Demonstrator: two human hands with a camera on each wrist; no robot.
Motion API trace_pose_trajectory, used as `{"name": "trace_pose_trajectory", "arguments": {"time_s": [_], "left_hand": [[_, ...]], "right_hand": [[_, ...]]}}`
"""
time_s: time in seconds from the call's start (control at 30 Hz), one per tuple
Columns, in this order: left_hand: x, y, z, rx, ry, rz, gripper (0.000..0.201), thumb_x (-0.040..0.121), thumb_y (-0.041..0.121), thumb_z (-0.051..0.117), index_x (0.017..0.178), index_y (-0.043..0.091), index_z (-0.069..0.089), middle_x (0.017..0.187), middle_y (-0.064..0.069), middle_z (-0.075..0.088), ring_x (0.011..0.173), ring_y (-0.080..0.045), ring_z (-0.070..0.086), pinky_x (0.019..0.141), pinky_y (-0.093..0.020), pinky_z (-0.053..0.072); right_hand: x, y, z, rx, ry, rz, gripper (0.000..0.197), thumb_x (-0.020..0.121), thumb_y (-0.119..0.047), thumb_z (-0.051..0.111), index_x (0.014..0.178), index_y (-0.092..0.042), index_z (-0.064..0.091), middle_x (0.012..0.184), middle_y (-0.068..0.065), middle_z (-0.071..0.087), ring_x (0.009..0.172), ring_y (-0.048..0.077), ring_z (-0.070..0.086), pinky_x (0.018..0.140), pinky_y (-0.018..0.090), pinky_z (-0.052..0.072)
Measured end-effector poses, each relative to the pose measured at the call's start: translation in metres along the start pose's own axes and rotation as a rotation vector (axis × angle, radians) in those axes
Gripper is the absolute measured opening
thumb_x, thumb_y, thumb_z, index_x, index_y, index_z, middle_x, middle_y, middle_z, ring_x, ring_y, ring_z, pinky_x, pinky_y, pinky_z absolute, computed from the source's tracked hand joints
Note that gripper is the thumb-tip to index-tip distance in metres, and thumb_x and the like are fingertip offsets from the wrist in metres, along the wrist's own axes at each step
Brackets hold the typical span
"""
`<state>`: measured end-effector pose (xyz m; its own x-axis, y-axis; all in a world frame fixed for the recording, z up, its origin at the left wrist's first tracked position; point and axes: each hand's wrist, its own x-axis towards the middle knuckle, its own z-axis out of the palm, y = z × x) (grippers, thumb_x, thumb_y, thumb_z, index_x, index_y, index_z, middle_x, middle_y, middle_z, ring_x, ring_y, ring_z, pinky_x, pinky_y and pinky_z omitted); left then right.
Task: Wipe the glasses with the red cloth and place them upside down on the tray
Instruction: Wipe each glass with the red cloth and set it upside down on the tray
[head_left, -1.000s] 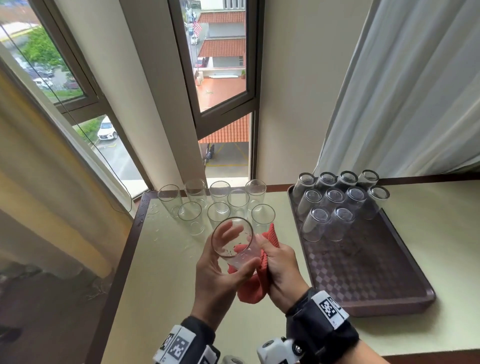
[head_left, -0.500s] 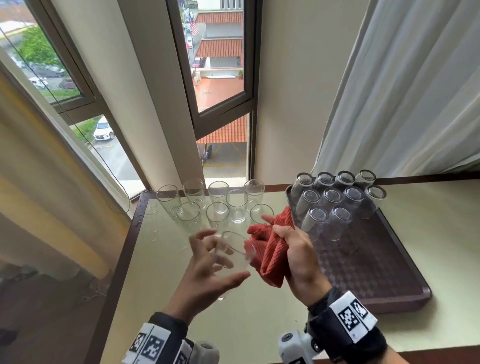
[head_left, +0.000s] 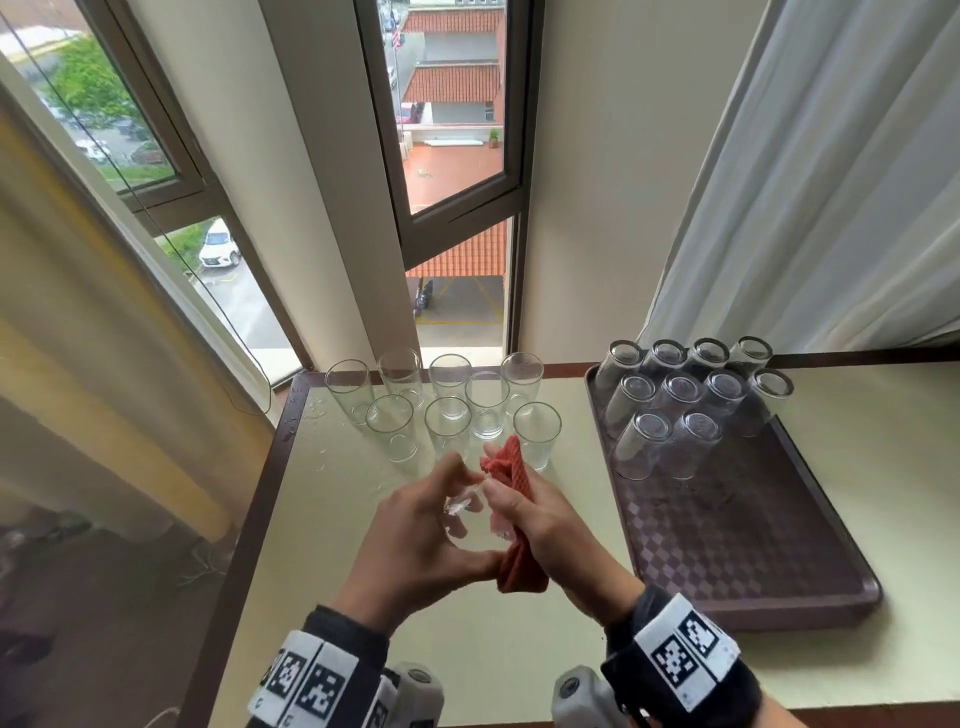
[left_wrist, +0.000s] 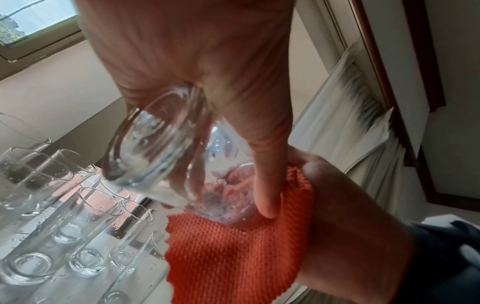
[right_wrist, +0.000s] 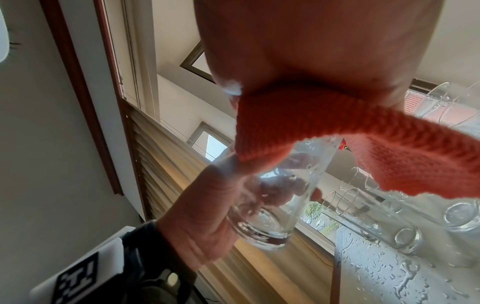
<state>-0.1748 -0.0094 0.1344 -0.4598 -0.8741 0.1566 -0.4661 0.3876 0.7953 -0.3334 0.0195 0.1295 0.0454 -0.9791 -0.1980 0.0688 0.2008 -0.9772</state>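
My left hand (head_left: 415, 540) grips a clear wet glass (head_left: 475, 525) above the table's near middle, thumb and fingers curled round it. In the left wrist view the glass (left_wrist: 166, 156) lies tilted with its base towards the camera. My right hand (head_left: 540, 525) holds the red cloth (head_left: 511, 478) and presses it against the glass at its open end. The red cloth (right_wrist: 324, 131) covers the rim of the glass (right_wrist: 280, 195) in the right wrist view. The brown tray (head_left: 779, 561) at the right carries several glasses (head_left: 685, 400) standing upside down at its far end.
Several upright wet glasses (head_left: 447, 410) stand in a cluster at the table's (head_left: 322, 545) far left, just beyond my hands. Water drops lie around them. A window and curtains rise behind the table. The tray's near half is bare.
The glass was tilted mouth-up in my left hand, then the hands parted briefly. Now they are together again, with the cloth pressed on the glass.
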Motion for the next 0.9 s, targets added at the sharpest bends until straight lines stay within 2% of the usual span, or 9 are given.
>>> {"name": "trace_pose_trajectory", "arguments": {"time_s": [0.1,0.3,0.47,0.53,0.6,0.67,0.77,0.83,0.9], "left_hand": [[0.002,0.001,-0.001,-0.002,-0.015,0.006,0.050,0.050,0.047,0.080,0.088,0.036,0.049,0.083,0.015,0.067,0.064,-0.012,0.065,0.057,-0.026,0.053],[0.003,-0.003,-0.006,-0.075,-0.015,-0.043,0.052,0.049,0.043,0.082,0.090,0.028,0.054,0.084,0.012,0.068,0.062,-0.013,0.064,0.059,-0.034,0.056],[0.006,-0.003,-0.009,-0.125,-0.035,-0.052,0.054,0.050,0.041,0.085,0.094,0.027,0.056,0.085,0.009,0.070,0.063,-0.016,0.066,0.060,-0.039,0.057],[0.007,-0.003,-0.010,-0.156,-0.022,-0.059,0.053,0.050,0.038,0.086,0.091,0.032,0.054,0.086,0.009,0.070,0.063,-0.017,0.065,0.061,-0.041,0.058],[0.007,-0.003,-0.012,-0.191,-0.005,-0.078,0.052,0.049,0.038,0.087,0.088,0.041,0.052,0.088,0.007,0.070,0.063,-0.017,0.064,0.063,-0.043,0.058],[0.008,-0.001,-0.014,-0.209,-0.007,-0.077,0.052,0.050,0.038,0.087,0.087,0.047,0.052,0.090,0.006,0.071,0.064,-0.016,0.065,0.065,-0.045,0.059],[0.010,0.005,-0.016,-0.179,-0.066,-0.026,0.052,0.052,0.043,0.088,0.089,0.050,0.053,0.091,0.007,0.071,0.066,-0.014,0.067,0.065,-0.045,0.059],[0.011,0.008,-0.016,-0.168,-0.088,-0.013,0.052,0.053,0.047,0.089,0.090,0.051,0.052,0.091,0.007,0.072,0.066,-0.014,0.067,0.065,-0.044,0.059],[0.012,0.007,-0.016,-0.198,-0.069,-0.041,0.050,0.053,0.043,0.089,0.088,0.043,0.054,0.088,0.004,0.072,0.065,-0.017,0.067,0.063,-0.045,0.059]], "right_hand": [[0.007,0.000,0.001,0.007,0.044,0.007,0.058,0.078,-0.044,0.057,0.131,-0.021,0.054,0.100,-0.010,0.067,0.081,-0.006,0.063,0.083,0.019,0.044],[0.014,0.001,0.005,-0.047,0.058,0.022,0.042,0.078,-0.048,0.059,0.116,-0.029,0.059,0.109,0.001,0.070,0.095,0.011,0.067,0.089,0.028,0.049],[0.021,-0.004,0.006,-0.005,0.060,0.018,0.043,0.073,-0.056,0.066,0.101,-0.023,0.068,0.110,0.017,0.070,0.097,0.025,0.066,0.094,0.049,0.049],[0.018,-0.007,0.008,-0.048,0.054,-0.023,0.040,0.077,-0.051,0.062,0.109,-0.026,0.064,0.107,0.010,0.071,0.088,0.010,0.067,0.084,0.034,0.051],[0.011,-0.008,0.010,-0.102,0.046,-0.088,0.053,0.080,-0.045,0.059,0.128,-0.023,0.058,0.114,-0.001,0.068,0.094,-0.001,0.065,0.087,0.022,0.048],[0.007,-0.007,0.009,-0.112,0.059,-0.137,0.061,0.083,-0.044,0.060,0.137,-0.018,0.053,0.123,0.002,0.067,0.113,0.008,0.064,0.100,0.028,0.049],[0.009,-0.010,0.005,-0.012,0.057,-0.126,0.048,0.087,-0.038,0.058,0.132,-0.020,0.057,0.122,0.012,0.067,0.113,0.026,0.065,0.102,0.046,0.050],[0.012,-0.012,0.002,0.004,0.041,-0.097,0.041,0.086,-0.038,0.057,0.125,-0.027,0.059,0.123,0.013,0.066,0.113,0.029,0.065,0.103,0.051,0.048],[0.011,-0.012,0.003,-0.040,0.032,-0.116,0.038,0.085,-0.039,0.057,0.122,-0.032,0.057,0.125,0.008,0.066,0.115,0.024,0.065,0.104,0.046,0.049]]}}
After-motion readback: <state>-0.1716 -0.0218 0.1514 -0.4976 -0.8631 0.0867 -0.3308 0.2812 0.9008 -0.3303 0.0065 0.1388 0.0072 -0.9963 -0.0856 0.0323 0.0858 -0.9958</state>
